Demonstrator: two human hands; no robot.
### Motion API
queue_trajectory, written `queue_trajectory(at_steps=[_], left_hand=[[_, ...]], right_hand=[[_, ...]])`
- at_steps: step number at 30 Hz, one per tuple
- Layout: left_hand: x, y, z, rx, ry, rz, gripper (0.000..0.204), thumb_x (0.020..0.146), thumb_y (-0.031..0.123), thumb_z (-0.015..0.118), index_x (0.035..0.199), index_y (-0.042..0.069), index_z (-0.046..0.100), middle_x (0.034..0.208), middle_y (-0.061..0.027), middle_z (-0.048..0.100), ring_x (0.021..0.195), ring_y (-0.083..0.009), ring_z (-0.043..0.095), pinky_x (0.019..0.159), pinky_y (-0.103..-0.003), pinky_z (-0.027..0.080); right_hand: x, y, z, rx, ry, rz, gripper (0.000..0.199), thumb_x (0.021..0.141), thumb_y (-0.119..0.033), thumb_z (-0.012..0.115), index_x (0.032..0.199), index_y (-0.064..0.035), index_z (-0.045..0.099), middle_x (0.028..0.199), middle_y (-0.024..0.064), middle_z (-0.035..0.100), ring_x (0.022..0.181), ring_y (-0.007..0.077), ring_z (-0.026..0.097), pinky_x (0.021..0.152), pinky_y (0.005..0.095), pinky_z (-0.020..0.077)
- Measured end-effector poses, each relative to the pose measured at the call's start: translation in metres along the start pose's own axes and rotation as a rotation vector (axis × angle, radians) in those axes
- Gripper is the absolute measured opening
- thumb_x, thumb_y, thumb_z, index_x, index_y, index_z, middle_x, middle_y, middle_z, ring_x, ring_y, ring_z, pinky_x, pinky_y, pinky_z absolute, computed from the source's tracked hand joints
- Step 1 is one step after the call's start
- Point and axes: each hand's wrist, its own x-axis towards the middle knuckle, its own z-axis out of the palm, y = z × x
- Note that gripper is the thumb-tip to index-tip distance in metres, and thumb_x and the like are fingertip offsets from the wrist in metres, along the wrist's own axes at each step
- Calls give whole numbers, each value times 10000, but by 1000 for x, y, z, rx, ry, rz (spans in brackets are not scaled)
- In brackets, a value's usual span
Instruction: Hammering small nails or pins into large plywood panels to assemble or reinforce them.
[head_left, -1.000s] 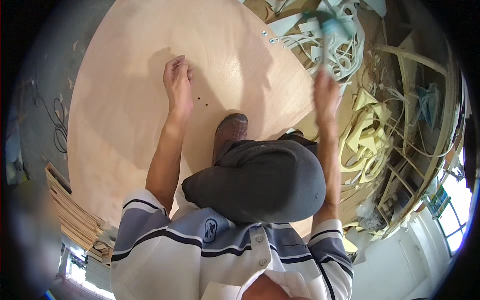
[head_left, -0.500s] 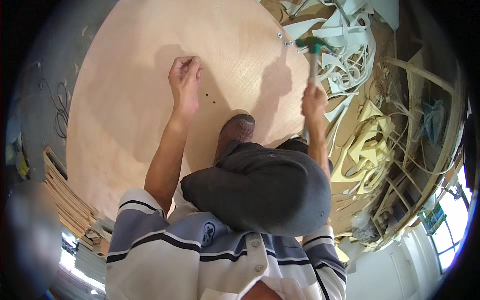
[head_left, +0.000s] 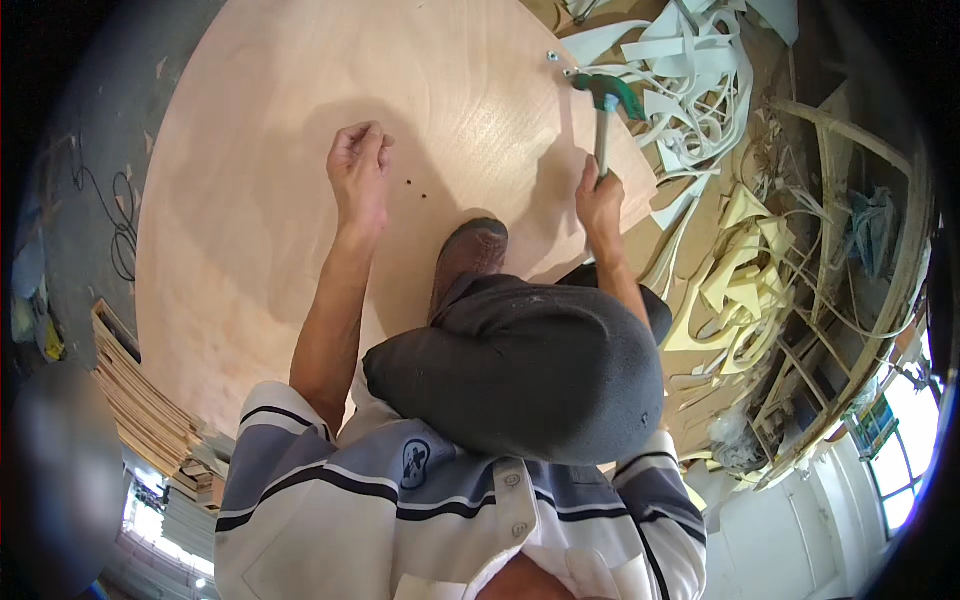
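My right hand [head_left: 601,205] is closed round the pale handle of a hammer [head_left: 606,100] with a green head. The hammer's head is over the right part of a big, rounded plywood board [head_left: 240,160], beside small shiny metal fittings [head_left: 552,57]. My left hand [head_left: 358,165] hovers above the middle of the board with its fingers curled together; whatever is in them, if anything, is hidden. Just right of that hand, two small dark holes [head_left: 416,189] show in the wood. My brown shoe [head_left: 472,252] rests on the board below them.
White strip offcuts [head_left: 700,100] lie in a heap beyond the board's right edge, with yellow foam scraps [head_left: 740,280] nearer. A wooden frame [head_left: 850,145] stands at far right. Stacked panels [head_left: 140,390] sit at lower left, and a black cable [head_left: 122,230] lies on the floor.
The hammer and my right hand have swung left, bringing the hammer's head over the board beside the metal fittings. My left hand has shifted slightly left and down, still curled.
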Motion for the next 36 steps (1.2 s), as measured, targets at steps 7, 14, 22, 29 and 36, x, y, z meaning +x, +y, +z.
queue_trajectory(at_steps=[7,14,22,29,36], left_hand=[[-8,-5,-49,125,115,-101,121,880,93,591,978,37,547,804,-39,599,595,-33,412,520,-205,322],[-13,-74,-89,405,41,-57,148,829,116,671,937,17,654,834,-21,653,616,-49,491,554,-202,396],[-27,-83,-70,669,-36,90,131,789,92,680,881,-1,695,782,-49,675,651,-87,576,607,-242,463],[-27,-85,-65,795,-61,372,89,777,59,687,861,31,696,766,-103,630,620,-173,604,581,-275,480],[-7,-91,-79,824,-208,333,83,768,80,685,835,39,710,785,-126,655,648,-211,629,608,-303,492]], right_hand=[[-79,3,-41,-168,-176,51,387,919,-298,520,825,75,557,641,305,539,639,467,565,557,473,432],[-105,12,-36,-92,-223,158,392,939,-305,499,831,68,555,585,274,499,568,426,561,517,428,418],[-107,15,-27,-48,-188,147,451,935,-358,510,780,65,533,579,265,493,550,406,549,519,423,417],[-109,17,-23,4,-241,217,427,929,-334,530,795,71,544,561,204,483,530,248,520,535,385,424],[-111,10,-19,75,-246,290,442,908,-358,586,764,58,543,556,67,416,553,132,388,503,334,373]])
